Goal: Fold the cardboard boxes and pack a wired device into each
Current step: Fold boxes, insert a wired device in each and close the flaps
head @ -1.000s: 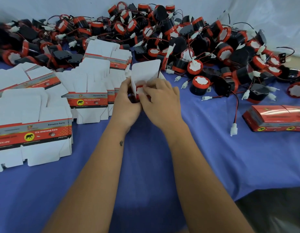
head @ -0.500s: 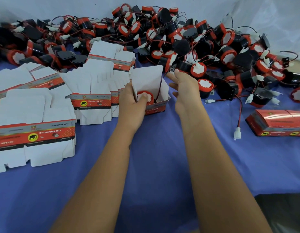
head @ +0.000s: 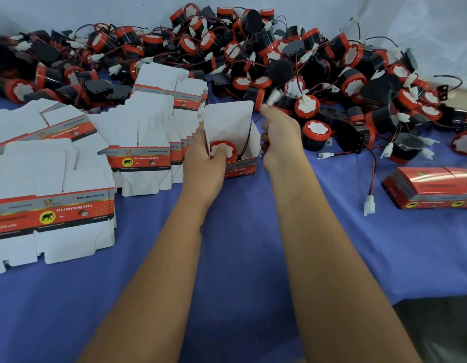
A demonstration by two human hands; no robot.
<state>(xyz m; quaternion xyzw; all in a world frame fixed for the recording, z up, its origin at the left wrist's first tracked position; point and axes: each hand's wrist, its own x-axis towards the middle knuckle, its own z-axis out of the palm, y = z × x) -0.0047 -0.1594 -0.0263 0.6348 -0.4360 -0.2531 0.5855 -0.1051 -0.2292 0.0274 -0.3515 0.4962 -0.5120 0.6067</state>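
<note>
The left hand (head: 203, 155) grips an open white cardboard box (head: 233, 132), thumb pressing the round red-rimmed horn (head: 223, 151) seated inside. The right hand (head: 280, 137), fingers curled, pinches a blurred white plug (head: 273, 96) just above the box's upright flap. Flat printed box blanks (head: 51, 205) lie left on the blue cloth counter (head: 240, 244); black-and-red horns (head: 253, 48) heap behind.

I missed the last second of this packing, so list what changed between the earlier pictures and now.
The right hand left the open box, lifted toward the pile and now pinches the device's white wire plug. The left hand keeps gripping the box, thumb on the device inside. The flat box stacks are unmoved.
</note>
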